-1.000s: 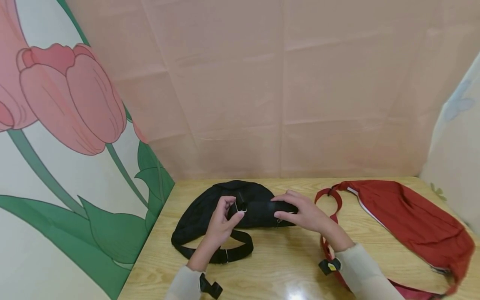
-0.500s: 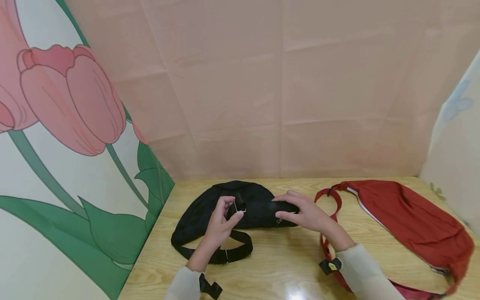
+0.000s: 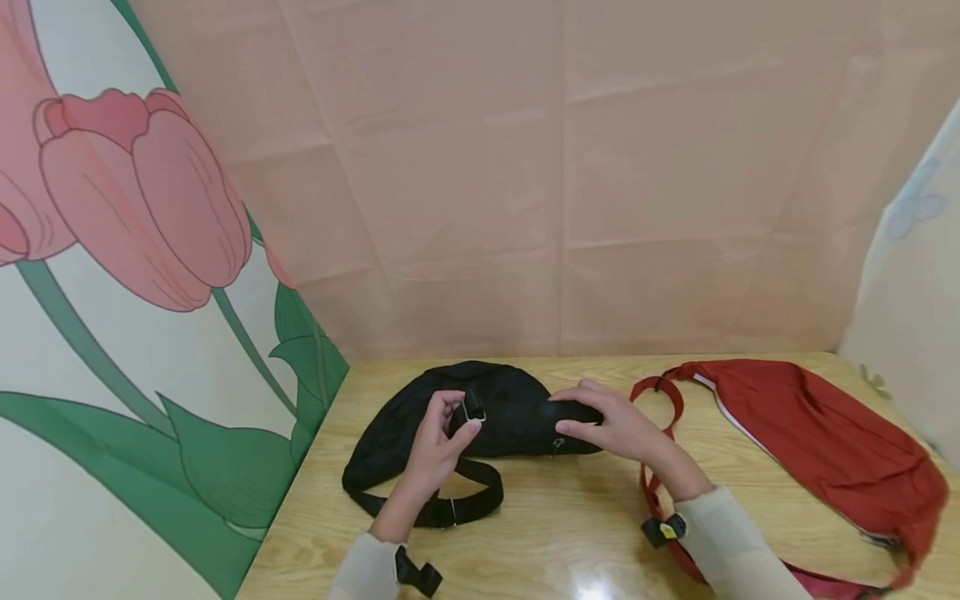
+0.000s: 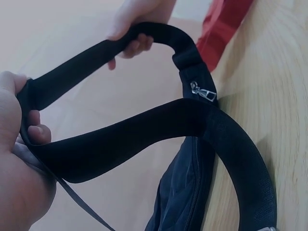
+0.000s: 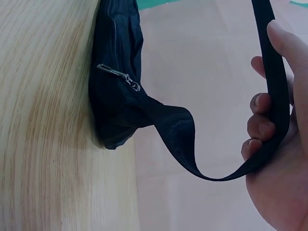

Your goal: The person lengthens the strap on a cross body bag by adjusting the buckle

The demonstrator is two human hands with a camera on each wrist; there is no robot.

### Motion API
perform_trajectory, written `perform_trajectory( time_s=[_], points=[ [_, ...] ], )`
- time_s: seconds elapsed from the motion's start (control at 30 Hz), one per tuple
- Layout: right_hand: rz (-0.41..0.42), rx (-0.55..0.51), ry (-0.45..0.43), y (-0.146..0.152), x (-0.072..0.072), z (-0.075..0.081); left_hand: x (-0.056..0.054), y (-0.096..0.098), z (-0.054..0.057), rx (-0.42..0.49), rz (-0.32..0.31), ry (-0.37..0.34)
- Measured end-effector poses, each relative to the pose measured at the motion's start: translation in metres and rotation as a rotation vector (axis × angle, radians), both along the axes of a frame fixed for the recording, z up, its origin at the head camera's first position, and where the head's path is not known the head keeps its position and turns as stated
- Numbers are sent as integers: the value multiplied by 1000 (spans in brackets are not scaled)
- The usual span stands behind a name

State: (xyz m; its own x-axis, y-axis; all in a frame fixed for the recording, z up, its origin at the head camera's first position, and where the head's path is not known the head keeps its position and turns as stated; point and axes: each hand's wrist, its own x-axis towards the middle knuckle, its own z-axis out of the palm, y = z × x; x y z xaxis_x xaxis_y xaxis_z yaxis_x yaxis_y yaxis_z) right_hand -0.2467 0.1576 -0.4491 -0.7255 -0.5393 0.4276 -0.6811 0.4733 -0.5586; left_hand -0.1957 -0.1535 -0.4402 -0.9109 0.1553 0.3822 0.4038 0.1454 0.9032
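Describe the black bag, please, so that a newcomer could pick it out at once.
On the wooden table, look towards its far edge, left of the red bag. There sits the black bag, with the left hand and right hand holding its strap between them. Black fabric sets it apart from its red, pale-edged neighbour.

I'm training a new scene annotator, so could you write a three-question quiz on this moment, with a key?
1. True or false: the left hand and right hand both grip the black strap.
2. In the head view, what lies right of the black bag? A) blue box B) red bag C) green cup
3. In the right wrist view, what silvery part shows on the black bag?

Key: 1. True. 2. B. 3. A zipper pull.
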Motion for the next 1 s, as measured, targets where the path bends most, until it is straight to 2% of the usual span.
perform_trajectory(
  time_s=[0.13, 0.67, 1.0],
  points=[
    [6, 0, 8, 2, -2, -2, 0, -1, 0, 7, 0, -18],
    [28, -24, -9, 5, -3, -2, 0, -2, 1, 15, 0, -5],
    [1, -17, -29, 9, -5, -2, 0, -4, 3, 22, 1, 12]
  ],
)
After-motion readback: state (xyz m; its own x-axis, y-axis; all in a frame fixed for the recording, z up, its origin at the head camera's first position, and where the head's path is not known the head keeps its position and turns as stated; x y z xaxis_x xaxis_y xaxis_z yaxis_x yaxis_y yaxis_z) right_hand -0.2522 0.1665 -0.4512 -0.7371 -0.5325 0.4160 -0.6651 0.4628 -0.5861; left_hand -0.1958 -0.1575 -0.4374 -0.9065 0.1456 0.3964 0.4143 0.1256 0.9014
